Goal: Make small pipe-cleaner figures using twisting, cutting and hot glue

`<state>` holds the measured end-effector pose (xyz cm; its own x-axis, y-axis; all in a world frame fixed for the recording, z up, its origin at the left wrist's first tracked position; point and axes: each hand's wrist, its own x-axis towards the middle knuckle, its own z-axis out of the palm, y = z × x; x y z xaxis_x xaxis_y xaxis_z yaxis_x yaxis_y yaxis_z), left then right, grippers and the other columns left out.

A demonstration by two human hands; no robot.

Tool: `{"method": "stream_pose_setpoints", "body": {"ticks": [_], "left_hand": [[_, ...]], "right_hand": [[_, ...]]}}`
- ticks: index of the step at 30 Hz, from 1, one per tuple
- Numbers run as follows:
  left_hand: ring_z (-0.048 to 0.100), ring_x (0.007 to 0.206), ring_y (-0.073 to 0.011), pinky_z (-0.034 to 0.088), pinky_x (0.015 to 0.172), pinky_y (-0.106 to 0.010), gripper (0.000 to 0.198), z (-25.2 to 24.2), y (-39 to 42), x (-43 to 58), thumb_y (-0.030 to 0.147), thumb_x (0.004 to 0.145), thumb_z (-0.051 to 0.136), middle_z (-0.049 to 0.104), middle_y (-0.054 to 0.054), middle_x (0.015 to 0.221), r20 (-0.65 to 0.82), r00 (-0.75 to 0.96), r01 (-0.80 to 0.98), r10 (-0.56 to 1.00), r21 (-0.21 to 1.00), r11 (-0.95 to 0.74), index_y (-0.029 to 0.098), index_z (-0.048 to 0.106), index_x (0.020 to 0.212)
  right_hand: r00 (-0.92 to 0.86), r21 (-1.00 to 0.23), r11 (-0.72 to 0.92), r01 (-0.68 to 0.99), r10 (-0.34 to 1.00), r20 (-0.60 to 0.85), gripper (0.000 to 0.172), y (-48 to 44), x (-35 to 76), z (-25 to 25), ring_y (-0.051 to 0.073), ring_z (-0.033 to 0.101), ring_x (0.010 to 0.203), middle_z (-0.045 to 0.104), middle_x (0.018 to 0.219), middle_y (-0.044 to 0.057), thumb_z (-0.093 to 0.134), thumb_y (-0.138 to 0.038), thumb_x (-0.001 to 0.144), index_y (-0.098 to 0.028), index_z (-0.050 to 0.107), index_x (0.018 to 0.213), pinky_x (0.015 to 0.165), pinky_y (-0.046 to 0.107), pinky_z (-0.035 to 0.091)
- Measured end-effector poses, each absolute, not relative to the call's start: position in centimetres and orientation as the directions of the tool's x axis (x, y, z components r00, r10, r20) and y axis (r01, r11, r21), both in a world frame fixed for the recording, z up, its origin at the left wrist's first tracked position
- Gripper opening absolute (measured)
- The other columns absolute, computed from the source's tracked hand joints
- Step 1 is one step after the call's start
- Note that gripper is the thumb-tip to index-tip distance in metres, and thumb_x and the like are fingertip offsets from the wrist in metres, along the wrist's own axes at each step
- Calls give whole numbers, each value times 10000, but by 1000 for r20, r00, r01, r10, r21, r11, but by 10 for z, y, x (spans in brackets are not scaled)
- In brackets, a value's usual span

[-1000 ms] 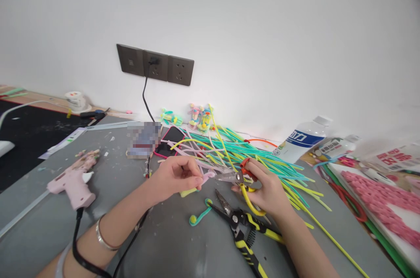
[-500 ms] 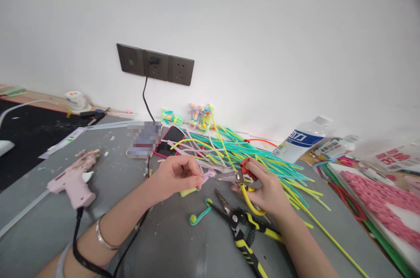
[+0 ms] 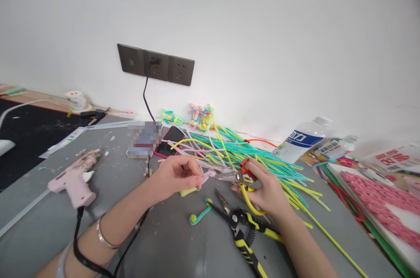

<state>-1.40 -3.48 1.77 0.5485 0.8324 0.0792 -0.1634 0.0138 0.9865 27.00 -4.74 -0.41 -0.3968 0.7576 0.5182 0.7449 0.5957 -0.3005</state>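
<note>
Between thumb and fingers, my left hand point(image 3: 179, 177) pinches a short pale purple pipe cleaner point(image 3: 208, 175). A yellow-green piece point(image 3: 188, 192) shows just beneath that hand. My right hand point(image 3: 265, 186) is closed on scissors point(image 3: 249, 195) with red and yellow handles, their blades pointing left at the purple piece's end. Below the hands lie black-and-yellow snips point(image 3: 235, 218) with parted blades, touching or very near a curled teal pipe cleaner with yellow ends point(image 3: 201, 214). Behind the hands spreads a pile of teal, yellow and purple pipe cleaners point(image 3: 262, 155).
A pink glue gun point(image 3: 74, 179) lies at left, its black cord running under my left forearm. Small pipe-cleaner figures point(image 3: 201, 117) stand by the wall, near a phone point(image 3: 169, 141). A tilted bottle point(image 3: 303, 138) and a pink braided piece point(image 3: 380, 203) are at right.
</note>
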Motion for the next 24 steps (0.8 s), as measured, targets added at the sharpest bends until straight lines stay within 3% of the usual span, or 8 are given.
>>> {"method": "stream_pose_setpoints", "body": {"ticks": [24], "left_hand": [[459, 555, -93, 342, 534, -221, 373, 17, -37, -13, 445, 760, 765, 623, -12, 649, 47, 591, -160, 805, 985, 59, 163, 533, 683]], "right_hand": [[-391, -261, 609, 749, 725, 568, 224, -48, 269, -3, 177, 507, 672, 545, 789, 15, 683, -254, 781, -238, 471, 853, 598, 258, 425]]}}
